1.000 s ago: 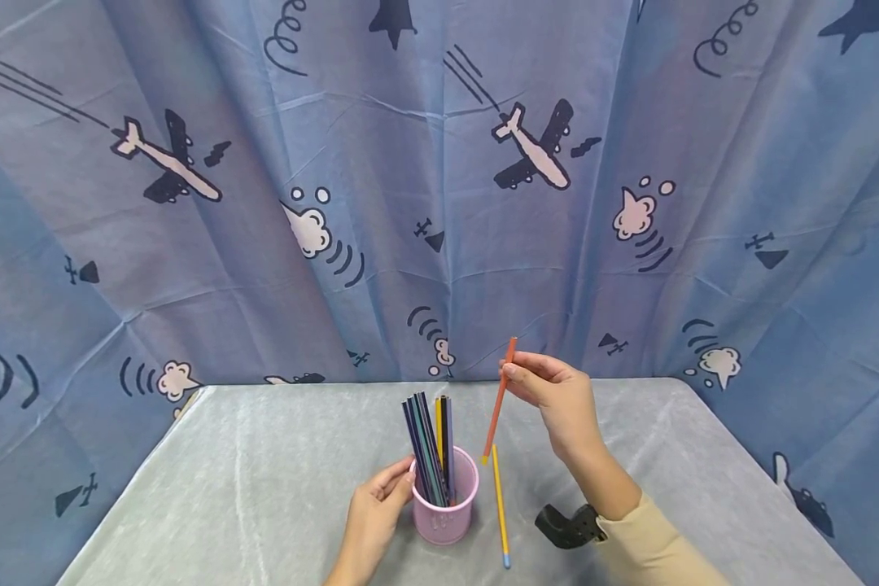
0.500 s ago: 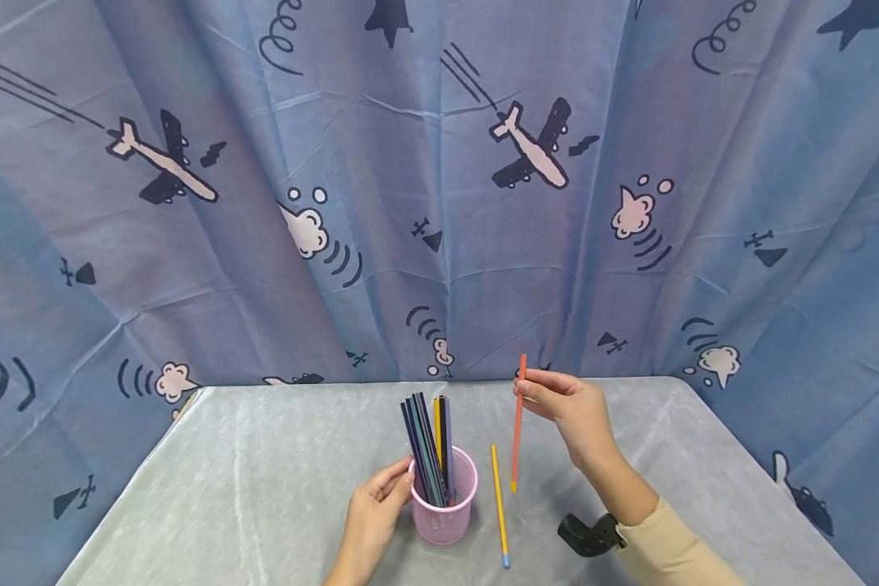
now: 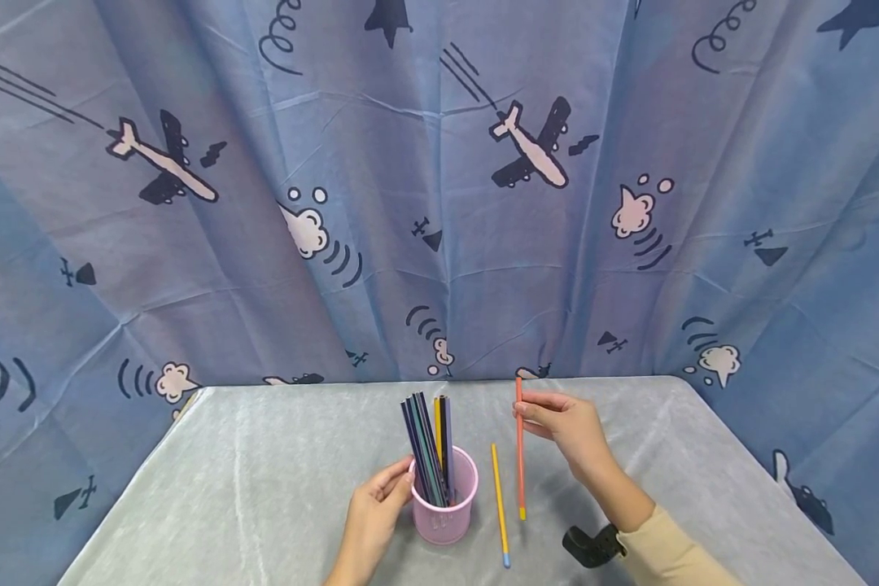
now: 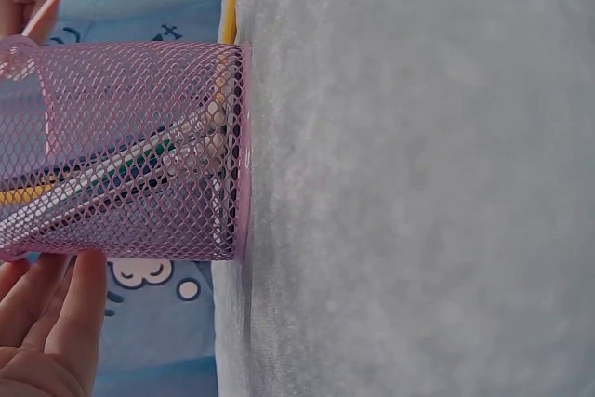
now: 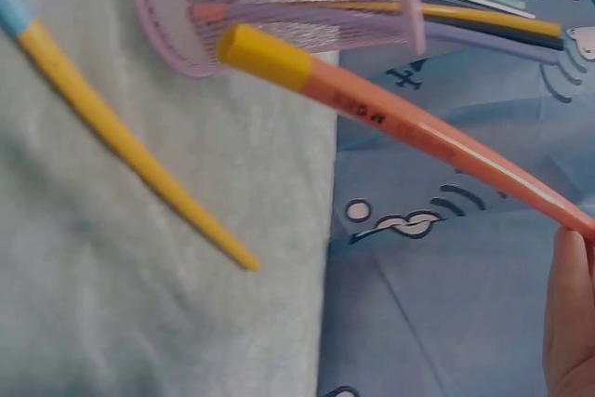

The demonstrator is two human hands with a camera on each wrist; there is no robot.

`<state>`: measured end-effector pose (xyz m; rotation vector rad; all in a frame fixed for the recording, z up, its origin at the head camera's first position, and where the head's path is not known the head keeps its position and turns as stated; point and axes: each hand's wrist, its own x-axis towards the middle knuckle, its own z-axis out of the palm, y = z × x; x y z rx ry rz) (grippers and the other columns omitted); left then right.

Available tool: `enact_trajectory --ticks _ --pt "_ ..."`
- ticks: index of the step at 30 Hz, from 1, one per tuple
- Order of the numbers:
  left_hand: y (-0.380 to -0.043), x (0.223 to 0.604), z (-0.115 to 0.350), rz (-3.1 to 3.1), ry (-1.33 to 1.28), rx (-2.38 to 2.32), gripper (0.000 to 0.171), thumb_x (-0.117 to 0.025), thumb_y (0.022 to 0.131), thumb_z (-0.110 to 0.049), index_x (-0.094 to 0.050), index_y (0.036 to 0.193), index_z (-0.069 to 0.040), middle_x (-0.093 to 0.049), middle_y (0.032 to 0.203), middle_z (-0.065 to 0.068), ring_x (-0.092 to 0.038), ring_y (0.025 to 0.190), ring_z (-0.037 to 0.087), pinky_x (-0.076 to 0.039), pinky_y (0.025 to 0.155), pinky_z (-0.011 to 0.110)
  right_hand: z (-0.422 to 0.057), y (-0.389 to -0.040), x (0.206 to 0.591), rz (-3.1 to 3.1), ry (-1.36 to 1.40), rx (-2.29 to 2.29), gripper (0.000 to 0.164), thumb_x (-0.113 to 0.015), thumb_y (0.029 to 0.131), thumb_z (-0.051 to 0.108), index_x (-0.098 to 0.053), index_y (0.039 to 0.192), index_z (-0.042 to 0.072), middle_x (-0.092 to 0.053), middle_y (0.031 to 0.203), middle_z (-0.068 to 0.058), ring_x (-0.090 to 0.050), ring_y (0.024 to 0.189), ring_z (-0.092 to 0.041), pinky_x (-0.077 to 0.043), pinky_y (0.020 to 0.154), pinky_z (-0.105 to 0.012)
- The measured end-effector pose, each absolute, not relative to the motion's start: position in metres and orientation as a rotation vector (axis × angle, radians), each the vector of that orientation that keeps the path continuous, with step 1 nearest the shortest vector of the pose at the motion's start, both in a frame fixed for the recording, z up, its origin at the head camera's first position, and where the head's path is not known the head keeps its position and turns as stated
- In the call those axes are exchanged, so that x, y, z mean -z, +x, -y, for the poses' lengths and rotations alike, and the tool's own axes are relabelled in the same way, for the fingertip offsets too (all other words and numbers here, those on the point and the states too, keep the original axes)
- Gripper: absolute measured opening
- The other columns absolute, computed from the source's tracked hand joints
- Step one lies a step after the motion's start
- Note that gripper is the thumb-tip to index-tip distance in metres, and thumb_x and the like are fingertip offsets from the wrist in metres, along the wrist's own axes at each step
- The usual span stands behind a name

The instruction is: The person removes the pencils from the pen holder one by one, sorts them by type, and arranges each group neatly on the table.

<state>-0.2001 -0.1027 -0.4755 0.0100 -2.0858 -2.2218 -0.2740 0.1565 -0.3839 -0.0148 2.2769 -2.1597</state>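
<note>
My right hand (image 3: 567, 427) pinches an orange pencil (image 3: 521, 468) near its top between thumb and fingers. The pencil stands nearly upright, its yellow end (image 5: 270, 55) pointing down, close over the table. To its left lies a yellow pencil (image 3: 500, 500) with a blue end nearest me. Left of that stands a pink mesh pencil cup (image 3: 443, 527). Dark, green, yellow and purple pencils (image 3: 426, 448) lean in it. My left hand (image 3: 376, 509) holds the cup at its left rim, thumb in front; in the left wrist view its fingers (image 4: 79, 304) lie against the mesh.
A grey cloth covers the table (image 3: 286, 480). Behind the table's far edge hangs a blue curtain (image 3: 381, 244) printed with planes and clouds. A black device (image 3: 592, 546) sits at the right wrist, by the beige sleeve (image 3: 670, 545).
My right hand has moved right, away from the cup, then down with the orange pencil, which has swung from slanted to nearly upright. The left hand and cup have stayed put.
</note>
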Motion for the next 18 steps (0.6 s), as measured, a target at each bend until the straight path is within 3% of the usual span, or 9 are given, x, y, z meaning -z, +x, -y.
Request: enact_trajectory --ticks 8,18 --pt "-0.199 0.476 0.102 2.086 0.018 2.21 0.045 -0.064 0.098 -0.021 -0.058 0.132 0.009 -0.067 0.125 0.024 -0.07 0.105 0.016 -0.058 0.091 0.02 -0.156 -0.275 0.401 -2.292 0.039 2.079 0.039 -0.071 0.09 0.005 -0.062 0.121 -0.016 -0.076 0.094 -0.003 -0.071 0.081 -0.004 -0.063 0.079 -0.025" --pt "-0.199 0.474 0.102 2.092 0.016 2.189 0.043 -0.063 0.098 -0.019 -0.059 0.13 0.009 -0.068 0.123 0.025 -0.071 0.101 0.009 -0.058 0.09 0.019 -0.157 -0.277 0.423 -2.288 0.142 2.001 0.037 -0.071 0.089 0.003 -0.062 0.119 -0.017 -0.076 0.096 -0.01 -0.071 0.081 -0.009 -0.063 0.076 -0.026"
